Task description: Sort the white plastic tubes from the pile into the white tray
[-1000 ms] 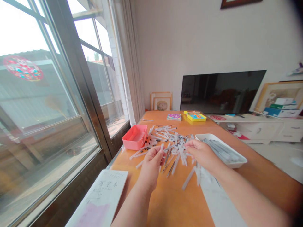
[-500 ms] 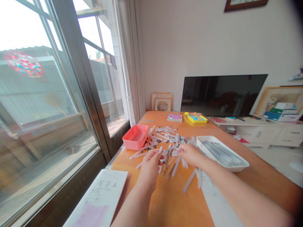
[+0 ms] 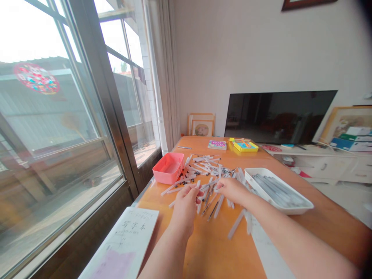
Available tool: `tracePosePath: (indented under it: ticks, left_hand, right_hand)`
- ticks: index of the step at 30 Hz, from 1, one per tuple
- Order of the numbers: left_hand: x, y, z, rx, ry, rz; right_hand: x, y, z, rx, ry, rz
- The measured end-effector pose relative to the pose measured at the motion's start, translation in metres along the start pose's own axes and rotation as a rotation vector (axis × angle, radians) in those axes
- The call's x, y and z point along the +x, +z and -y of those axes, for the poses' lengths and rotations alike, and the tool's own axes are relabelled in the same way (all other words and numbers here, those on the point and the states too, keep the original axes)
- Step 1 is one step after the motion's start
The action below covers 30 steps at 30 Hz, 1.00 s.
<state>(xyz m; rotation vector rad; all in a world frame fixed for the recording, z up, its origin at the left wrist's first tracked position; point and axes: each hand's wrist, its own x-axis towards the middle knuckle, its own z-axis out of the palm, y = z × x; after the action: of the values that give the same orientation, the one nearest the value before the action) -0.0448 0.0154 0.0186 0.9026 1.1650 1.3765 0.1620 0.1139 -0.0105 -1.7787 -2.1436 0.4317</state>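
My left hand (image 3: 187, 198) is closed on a whitish translucent pen barrel (image 3: 198, 183), whose end sticks up past the fingertips. To its right, the fingers of my right hand (image 3: 229, 188) are pinched on a thin greyish stick, seemingly a pen refill (image 3: 208, 185), that points toward my left hand. Whether the two pieces touch is hard to see. Under and beyond both hands lies a loose heap of pen parts (image 3: 206, 166): pale barrels, thin dark refills and small black pieces. A single barrel (image 3: 236, 224) lies apart, nearer to me.
A coral-red plastic box (image 3: 167, 176) stands left of the heap. On the right, a white tray (image 3: 293, 211) holds many grey translucent pens. A writing notebook (image 3: 122, 236) lies front left. Farther back are a pen (image 3: 184, 147), a colourful booklet (image 3: 217, 145) and a yellow box (image 3: 246, 148).
My right hand has moved slightly left toward my left hand, and the thin stick now shows between them. The whole view has shifted a little.
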Motion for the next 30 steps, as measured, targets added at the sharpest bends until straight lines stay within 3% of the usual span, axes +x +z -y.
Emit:
tracePosePath:
  ticks: [12,23,30]
  left_hand:
    - [0.004,-0.001,0.001,0.019,-0.026,-0.044]
    - [0.004,-0.002,0.003,0.076,-0.048,-0.04]
    - [0.0,-0.001,0.002,0.094,-0.061,-0.028]
  right_hand:
    - [0.045,-0.002,0.003,-0.103,0.039,-0.109]
    - [0.094,0.013,0.03,-0.207,-0.003,0.002]
    - [0.104,0.023,0.03,-0.215,-0.012,0.08]
